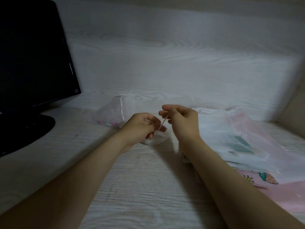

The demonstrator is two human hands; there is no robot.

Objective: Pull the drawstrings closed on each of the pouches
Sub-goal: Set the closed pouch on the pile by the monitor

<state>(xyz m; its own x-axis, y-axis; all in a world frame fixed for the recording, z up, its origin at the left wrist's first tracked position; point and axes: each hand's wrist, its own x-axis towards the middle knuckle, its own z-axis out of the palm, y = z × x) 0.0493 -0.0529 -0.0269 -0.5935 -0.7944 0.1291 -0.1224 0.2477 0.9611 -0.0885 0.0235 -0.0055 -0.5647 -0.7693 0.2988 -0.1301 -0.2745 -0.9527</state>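
- Drawstring point(162, 123): a thin pale cord at frame centre, stretched between both hands; long axis runs diagonally, lower left to upper right.
- Left hand point(140, 128): fingers pinched on the cord's lower end, just above a small white pouch point(157, 140) lying on the tabletop point(140, 187).
- Right hand point(181, 123): fingers pinched on the cord's upper end, raised slightly higher.
- Sheer pouch point(112, 113): behind the left hand, its white cord hanging down.
- Stacked pouches point(231, 138): right of frame, on the tabletop.
- Monitor point(33, 55): upper left.
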